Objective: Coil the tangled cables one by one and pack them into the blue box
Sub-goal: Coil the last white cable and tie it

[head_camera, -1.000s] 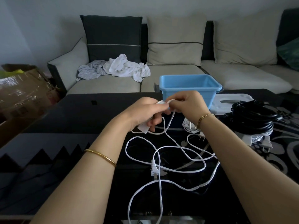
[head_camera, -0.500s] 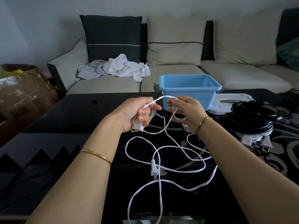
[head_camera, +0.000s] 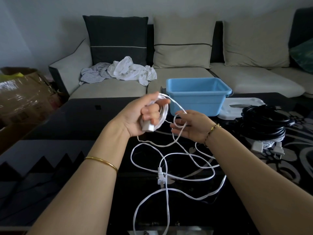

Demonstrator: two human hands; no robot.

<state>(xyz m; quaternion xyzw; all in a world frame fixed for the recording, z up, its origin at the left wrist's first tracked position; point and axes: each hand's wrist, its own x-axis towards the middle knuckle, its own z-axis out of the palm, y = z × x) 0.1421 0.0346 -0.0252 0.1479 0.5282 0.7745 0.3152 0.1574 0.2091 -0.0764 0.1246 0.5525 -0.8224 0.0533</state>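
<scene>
My left hand (head_camera: pixel 144 114) grips a white plug block and a small coil of the white cable (head_camera: pixel 169 168) above the black table. The cable runs from that coil across to my right hand (head_camera: pixel 191 126), which lies palm up with the cable looped round its fingers. The rest of the white cable sprawls in loose loops on the table below, with its plug (head_camera: pixel 160 178) in the middle. The blue box (head_camera: pixel 198 97) stands open just behind my hands, nothing visible in it. A coiled black cable (head_camera: pixel 264 124) lies at the right.
A white lid (head_camera: pixel 240 106) lies beside the blue box. More white plugs and cable (head_camera: pixel 267 146) sit under the black coil. A sofa (head_camera: pixel 186 77) with cushions and crumpled cloths stands behind the table. A cardboard box (head_camera: pixel 22 97) is at the left.
My hands have moved apart. The left hand has turned with a loop of white cable wound in it, and the right hand has dropped lower and opened out along the cable.
</scene>
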